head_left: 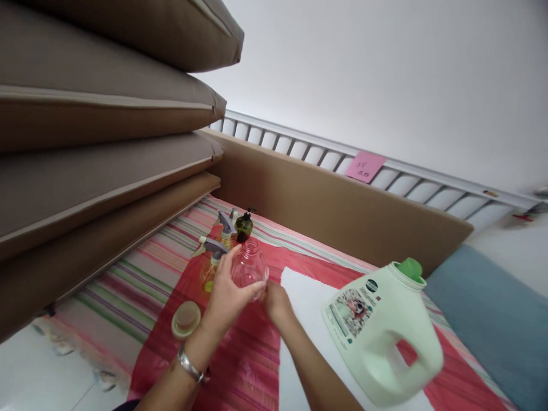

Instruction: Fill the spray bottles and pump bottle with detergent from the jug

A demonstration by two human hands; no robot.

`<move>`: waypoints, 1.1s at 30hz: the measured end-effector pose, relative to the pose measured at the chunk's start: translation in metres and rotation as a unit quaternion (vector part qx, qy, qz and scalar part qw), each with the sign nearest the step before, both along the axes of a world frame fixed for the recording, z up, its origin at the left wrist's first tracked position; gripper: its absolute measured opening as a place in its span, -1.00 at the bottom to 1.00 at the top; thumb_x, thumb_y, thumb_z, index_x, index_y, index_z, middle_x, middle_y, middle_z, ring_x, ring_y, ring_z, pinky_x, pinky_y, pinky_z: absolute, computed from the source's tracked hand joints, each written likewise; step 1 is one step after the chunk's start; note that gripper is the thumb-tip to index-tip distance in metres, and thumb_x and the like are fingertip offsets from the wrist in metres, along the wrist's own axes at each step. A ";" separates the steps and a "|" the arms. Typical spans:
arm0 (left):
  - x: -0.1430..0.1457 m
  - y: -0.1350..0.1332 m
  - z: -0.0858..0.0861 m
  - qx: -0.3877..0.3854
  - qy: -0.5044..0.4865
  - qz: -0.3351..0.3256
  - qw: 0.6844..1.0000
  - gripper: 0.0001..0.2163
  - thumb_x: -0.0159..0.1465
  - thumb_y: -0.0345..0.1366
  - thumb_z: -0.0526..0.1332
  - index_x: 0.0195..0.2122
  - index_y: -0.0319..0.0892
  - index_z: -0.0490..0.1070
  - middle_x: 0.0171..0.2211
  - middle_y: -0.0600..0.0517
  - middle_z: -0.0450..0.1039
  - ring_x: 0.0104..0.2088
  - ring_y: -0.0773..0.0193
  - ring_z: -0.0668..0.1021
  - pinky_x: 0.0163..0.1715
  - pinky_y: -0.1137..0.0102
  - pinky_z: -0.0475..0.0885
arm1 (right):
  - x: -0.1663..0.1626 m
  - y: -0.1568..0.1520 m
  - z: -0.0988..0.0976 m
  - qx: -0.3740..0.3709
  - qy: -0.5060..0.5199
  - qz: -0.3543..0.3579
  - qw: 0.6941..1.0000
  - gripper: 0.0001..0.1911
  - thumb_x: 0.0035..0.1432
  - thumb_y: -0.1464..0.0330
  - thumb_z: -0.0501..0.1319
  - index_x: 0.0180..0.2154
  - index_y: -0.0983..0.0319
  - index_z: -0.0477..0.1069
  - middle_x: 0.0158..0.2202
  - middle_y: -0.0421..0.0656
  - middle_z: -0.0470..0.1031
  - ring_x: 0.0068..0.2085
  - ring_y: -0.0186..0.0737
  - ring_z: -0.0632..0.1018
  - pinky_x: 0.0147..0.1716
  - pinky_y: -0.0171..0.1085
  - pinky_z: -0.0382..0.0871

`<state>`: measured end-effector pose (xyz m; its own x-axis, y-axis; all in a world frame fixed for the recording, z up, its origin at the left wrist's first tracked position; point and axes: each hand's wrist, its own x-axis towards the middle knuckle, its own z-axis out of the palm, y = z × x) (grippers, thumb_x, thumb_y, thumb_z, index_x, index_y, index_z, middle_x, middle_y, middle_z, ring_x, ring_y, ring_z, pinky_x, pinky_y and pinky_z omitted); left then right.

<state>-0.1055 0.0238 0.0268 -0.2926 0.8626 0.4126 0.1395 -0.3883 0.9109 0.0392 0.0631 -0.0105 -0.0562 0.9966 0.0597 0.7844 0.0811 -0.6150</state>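
Observation:
My left hand (230, 285), with a silver bracelet at its wrist, is closed around a clear empty bottle (250, 265). The bottle's open threaded neck points up and away from me. My right hand (276, 301) is curled at the lower right side of the same bottle, its fingertips partly hidden behind it. Just left of the bottle stand two spray bottles (211, 274) with grey trigger heads and yellowish liquid. A dark green pump bottle (244, 226) is behind them. A round pale-lidded jar (186, 319) sits near my left wrist.
A large pale green jug (385, 337) with a green cap stands at right on a white sheet (295, 342). Red plastic (248, 365) covers part of the striped cloth (124, 297). Stacked brown cushions (107, 114) rise at left; a brown board (321, 200) closes off the back.

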 end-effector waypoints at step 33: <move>0.104 -0.049 -0.051 -0.011 0.080 -0.245 0.966 -0.25 -0.21 -0.34 0.42 0.07 -0.11 0.23 0.00 -0.10 0.31 0.03 0.02 0.36 0.05 0.13 0.26 | 0.085 -0.118 0.089 0.131 0.346 -0.085 0.925 -0.76 -0.04 0.25 0.29 -0.28 0.21 0.45 -0.34 -0.19 0.52 -0.19 -0.14 0.49 -0.16 -0.20 0.35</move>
<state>-0.0012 -0.0248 -0.0239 0.2197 0.8907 0.3979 0.0844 -0.4237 0.9018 0.1240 -0.0554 0.0782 0.2427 0.9335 0.2638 0.2262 0.2100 -0.9512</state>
